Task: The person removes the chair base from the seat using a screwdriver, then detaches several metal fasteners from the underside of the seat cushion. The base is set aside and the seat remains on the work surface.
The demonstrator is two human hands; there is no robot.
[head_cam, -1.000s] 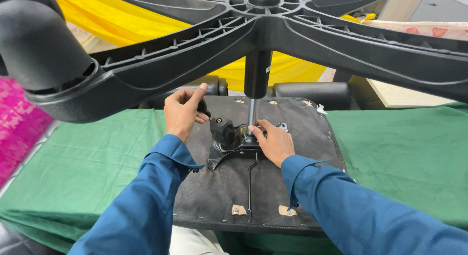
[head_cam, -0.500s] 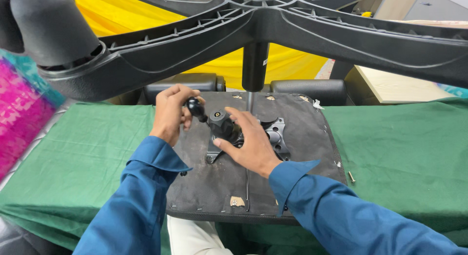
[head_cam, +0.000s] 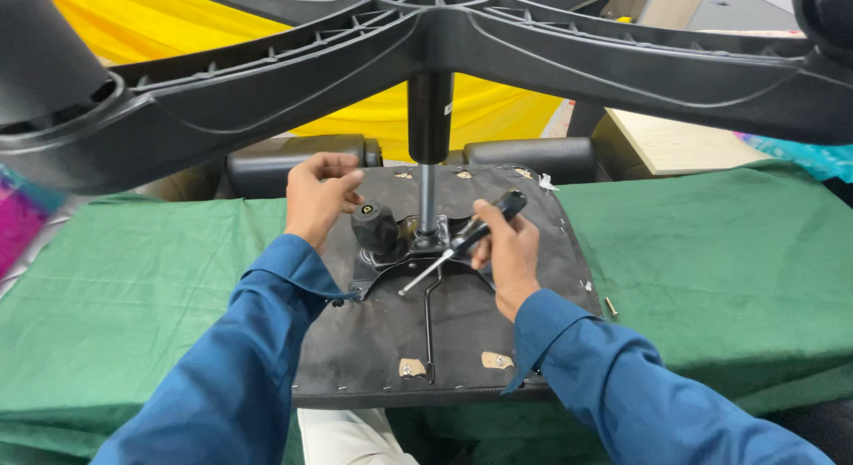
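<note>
Black fabric underside of an upturned chair seat (head_cam: pixel 444 332) lies centre frame on a green cloth (head_cam: pixel 711 252) covering the counter. Metal tilt mechanism plate (head_cam: pixel 418 256) is bolted mid-seat, with a black round knob (head_cam: pixel 375 227) on its left side and a thin bent lever rod (head_cam: pixel 428 318) running down toward the lower edge. Gas lift column (head_cam: pixel 429 154) stands upright from the plate, up into the black five-star base (head_cam: pixel 426 39) that spans the whole top of frame. Right hand (head_cam: pixel 505 247), centre-right, has fingers wrapped around the black handle of a screwdriver (head_cam: pixel 462 241); the shaft slants down-left, tip over the plate just below the knob. Left hand (head_cam: pixel 318 197), upper centre-left, sits just beside the knob, fingers curled in as if pinching something small; can't tell what, or if anything. Both sleeves blue. Two black padded armrests (head_cam: pixel 293 163) sit behind the seat, yellow cloth (head_cam: pixel 222 30) beyond them. One loose screw (head_cam: pixel 611 307) on the green cloth right of the seat edge. Pale wooden board (head_cam: pixel 684 141) upper right.
</note>
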